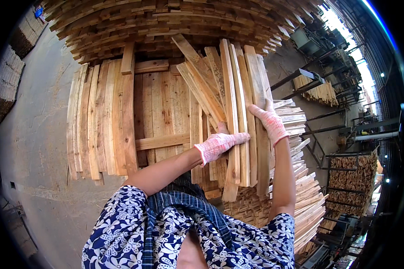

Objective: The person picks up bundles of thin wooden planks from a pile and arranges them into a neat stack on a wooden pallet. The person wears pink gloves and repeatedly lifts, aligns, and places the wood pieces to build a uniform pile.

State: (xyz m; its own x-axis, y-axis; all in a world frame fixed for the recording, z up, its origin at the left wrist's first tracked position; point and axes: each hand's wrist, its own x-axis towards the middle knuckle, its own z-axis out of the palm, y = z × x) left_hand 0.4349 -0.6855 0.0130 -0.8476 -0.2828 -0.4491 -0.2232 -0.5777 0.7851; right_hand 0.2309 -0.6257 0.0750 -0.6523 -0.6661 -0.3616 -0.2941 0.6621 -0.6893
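Note:
My two hands wear pale pink-and-white knit gloves and work at a loose bundle of long, narrow wooden planks (240,103). My left hand (222,142) reaches across the planks, its fingers closed over them and its thumb pointing away from me. Farther right, my right hand (271,122) grips the right-hand planks, with the thumb on their upper face and the fingers partly hidden at the far side. Left of the bundle, several planks (204,89) lie slanted. Beneath is a layer of boards (159,103) with a short crosspiece (162,141) on it.
A tall stack of lumber (166,27) rises directly beyond the boards. A row of planks (101,121) lies at the left, and a fanned pile of cut wood (303,197) stands at my right. Metal frames (323,130) line the right side. Concrete floor (45,134) stretches leftward.

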